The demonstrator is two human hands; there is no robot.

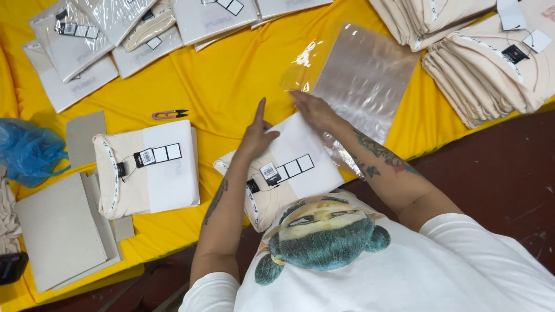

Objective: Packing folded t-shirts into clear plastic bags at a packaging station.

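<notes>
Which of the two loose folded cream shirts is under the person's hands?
The folded shirt nearest the person, tilted, under both hands; the other folded shirt lies untouched to its left.

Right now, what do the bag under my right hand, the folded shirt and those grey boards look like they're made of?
Bag: thin clear plastic film, glossy; glare and crinkles show. Folded shirt: cream knit fabric, likely cotton, matte. Grey boards: stiff cardboard, dull, flat edges.
</notes>
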